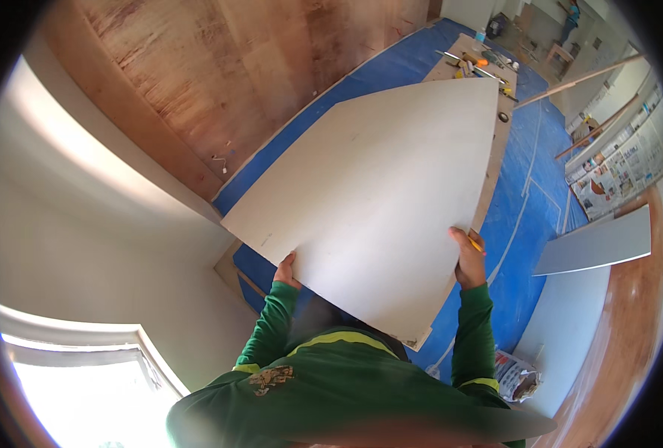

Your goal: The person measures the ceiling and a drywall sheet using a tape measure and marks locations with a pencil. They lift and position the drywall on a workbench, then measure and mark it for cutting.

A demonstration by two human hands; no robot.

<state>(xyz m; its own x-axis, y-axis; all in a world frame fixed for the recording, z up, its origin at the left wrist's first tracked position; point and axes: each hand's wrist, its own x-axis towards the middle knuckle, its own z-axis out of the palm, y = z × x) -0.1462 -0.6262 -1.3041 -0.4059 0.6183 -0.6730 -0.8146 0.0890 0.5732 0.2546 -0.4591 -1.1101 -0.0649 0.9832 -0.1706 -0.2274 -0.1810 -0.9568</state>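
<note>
A large white flat board (368,187) spans the middle of the view, held in front of my body. My left hand (287,271) grips its near left edge, thumb on top and fingers hidden beneath. On the right edge, my right hand (468,257) is closed round the board in the same way. A yellow-orange pencil-like stick (477,245) also shows between the fingers of that hand. The near corner of the board looks chipped and comes close to my waist.
Beyond the board, tools (480,69) lie on a long brown panel (500,142) over blue floor sheeting (521,224). A wooden wall panel (234,67) rises at left. At right are a leaning white offcut (596,243) and a paper sack (516,375). A person (570,21) stands far off.
</note>
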